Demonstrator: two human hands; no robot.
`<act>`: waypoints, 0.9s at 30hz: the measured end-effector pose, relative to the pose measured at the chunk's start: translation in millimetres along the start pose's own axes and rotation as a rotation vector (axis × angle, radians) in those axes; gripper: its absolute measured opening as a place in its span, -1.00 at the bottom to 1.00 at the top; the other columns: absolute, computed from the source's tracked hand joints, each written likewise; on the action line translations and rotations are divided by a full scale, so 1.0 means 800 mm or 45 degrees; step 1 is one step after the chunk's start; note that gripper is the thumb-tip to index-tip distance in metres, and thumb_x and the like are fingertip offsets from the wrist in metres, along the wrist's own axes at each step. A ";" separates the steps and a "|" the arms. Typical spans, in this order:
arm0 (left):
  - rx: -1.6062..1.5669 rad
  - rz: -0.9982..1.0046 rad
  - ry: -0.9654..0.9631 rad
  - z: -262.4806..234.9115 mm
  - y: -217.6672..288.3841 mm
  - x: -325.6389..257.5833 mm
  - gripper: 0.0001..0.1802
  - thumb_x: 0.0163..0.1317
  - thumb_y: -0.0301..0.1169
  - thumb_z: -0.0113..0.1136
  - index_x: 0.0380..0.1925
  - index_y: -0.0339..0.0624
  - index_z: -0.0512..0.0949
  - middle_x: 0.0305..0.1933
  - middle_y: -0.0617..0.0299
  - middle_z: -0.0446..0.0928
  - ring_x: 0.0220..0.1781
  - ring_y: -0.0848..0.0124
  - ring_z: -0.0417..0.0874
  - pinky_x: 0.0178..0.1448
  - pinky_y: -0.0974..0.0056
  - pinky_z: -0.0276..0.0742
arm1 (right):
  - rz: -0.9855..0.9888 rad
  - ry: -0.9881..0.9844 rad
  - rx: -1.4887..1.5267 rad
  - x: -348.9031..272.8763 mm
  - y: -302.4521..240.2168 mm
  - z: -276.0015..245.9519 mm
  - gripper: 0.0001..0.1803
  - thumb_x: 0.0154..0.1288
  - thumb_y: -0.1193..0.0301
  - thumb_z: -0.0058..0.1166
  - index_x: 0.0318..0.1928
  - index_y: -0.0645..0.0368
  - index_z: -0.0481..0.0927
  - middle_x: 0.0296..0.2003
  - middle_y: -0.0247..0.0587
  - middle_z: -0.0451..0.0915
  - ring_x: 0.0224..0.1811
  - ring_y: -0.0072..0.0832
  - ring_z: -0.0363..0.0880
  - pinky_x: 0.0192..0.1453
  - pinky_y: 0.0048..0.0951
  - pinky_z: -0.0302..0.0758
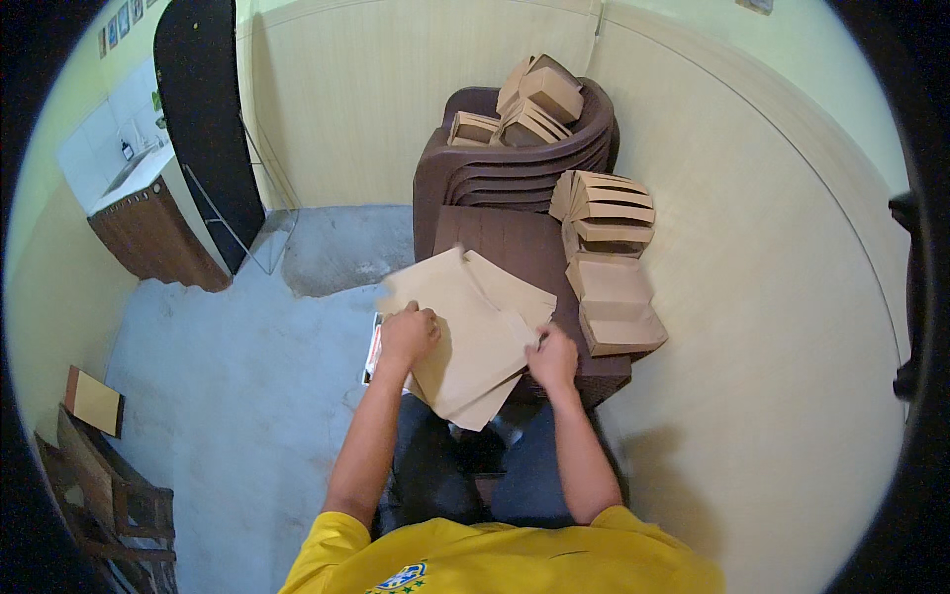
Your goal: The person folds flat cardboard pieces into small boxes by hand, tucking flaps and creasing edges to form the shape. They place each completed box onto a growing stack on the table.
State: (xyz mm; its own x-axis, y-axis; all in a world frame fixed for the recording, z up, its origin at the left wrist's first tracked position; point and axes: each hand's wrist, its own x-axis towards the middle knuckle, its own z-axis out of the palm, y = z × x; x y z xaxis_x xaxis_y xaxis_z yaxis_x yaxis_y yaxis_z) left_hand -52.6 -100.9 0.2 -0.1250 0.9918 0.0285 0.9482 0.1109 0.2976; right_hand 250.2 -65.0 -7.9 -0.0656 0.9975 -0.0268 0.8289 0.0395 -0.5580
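Several flat brown card sheets (473, 346) lie loosely stacked and fanned above my lap, partly over the brown plastic seat. At the left side of the top sheet is my left hand (406, 337), its fingers curled closed on the card. The upper left corner there is smeared by motion. My right hand (554, 360) is closed at the right edge of the sheets. A small dark spot shows at its fingertips, too small to name. Under the left edge of the stack, a strip of a white, red and black printed thing (372, 348) peeks out.
Stacked brown plastic chairs (515, 176) stand ahead, with folded card boxes (539, 99) on top. More open card boxes (616, 287) line the right side by the wall. Dark wooden furniture (109, 485) is at lower left; a sink counter (148, 213) is at far left.
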 end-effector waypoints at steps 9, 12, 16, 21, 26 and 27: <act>-0.033 0.466 0.131 0.036 0.025 0.018 -0.26 0.15 0.06 0.42 0.37 0.18 0.62 0.66 0.07 0.33 0.66 -0.06 0.30 0.61 -0.19 0.35 | 0.203 0.089 1.351 0.067 0.016 0.005 -0.30 0.36 0.53 0.42 0.39 0.39 0.34 0.00 0.02 0.74 0.01 -0.33 0.74 0.08 -0.29 0.69; 0.062 0.346 0.169 0.067 0.046 0.008 0.02 0.17 0.32 0.29 0.66 0.46 0.28 0.82 0.23 0.04 0.81 -0.12 -0.04 0.75 -0.34 0.01 | 0.078 0.013 1.130 0.038 0.029 0.003 -0.13 0.29 0.64 0.41 0.51 0.33 0.20 0.12 0.12 0.70 0.11 -0.27 0.74 0.18 -0.25 0.69; 0.109 0.123 0.018 0.061 0.085 0.003 0.08 0.13 0.49 0.20 0.66 0.46 0.27 0.81 0.16 0.06 0.78 -0.21 0.00 0.66 -0.54 -0.01 | -0.137 -0.082 0.989 0.025 0.033 -0.012 0.11 0.21 0.78 0.35 0.67 0.21 -0.01 0.20 0.18 0.68 0.15 -0.18 0.75 0.25 -0.23 0.68; 0.073 0.171 -0.056 0.032 0.086 0.007 0.22 0.07 0.61 0.17 0.68 0.29 0.24 0.79 0.12 0.09 0.76 -0.24 0.04 0.57 -0.73 -0.10 | 0.125 -0.395 1.406 0.046 0.040 -0.050 -0.20 0.32 0.70 0.25 0.55 0.32 0.30 0.12 0.07 0.75 0.10 -0.24 0.76 0.25 -0.26 0.67; 0.074 0.076 0.055 0.046 0.091 0.001 0.27 0.08 0.64 0.14 0.70 0.21 0.19 0.80 0.12 0.05 0.78 -0.24 -0.02 0.57 -0.77 -0.20 | 0.065 -0.634 1.715 0.034 0.051 -0.042 -0.40 0.34 0.51 0.09 0.40 0.34 0.52 0.23 -0.03 0.70 0.18 -0.22 0.71 0.33 -0.19 0.63; 0.073 0.033 -0.018 0.047 0.097 0.003 0.30 0.06 0.64 0.15 0.71 0.22 0.16 0.81 0.13 0.03 0.79 -0.24 -0.06 0.56 -0.80 -0.22 | 0.092 -0.624 1.819 0.029 0.052 -0.036 -0.37 0.30 0.49 0.06 0.41 0.34 0.51 0.26 -0.02 0.67 0.22 -0.19 0.69 0.38 -0.14 0.59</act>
State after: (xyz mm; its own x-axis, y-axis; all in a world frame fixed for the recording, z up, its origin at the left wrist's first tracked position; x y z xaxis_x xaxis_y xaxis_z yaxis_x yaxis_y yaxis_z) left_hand 31.3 -87.8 -12.6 -0.0962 0.9951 0.0216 0.9663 0.0882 0.2420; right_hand 299.3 -38.3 -7.9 -0.4617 0.8657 -0.1935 -0.3635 -0.3836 -0.8489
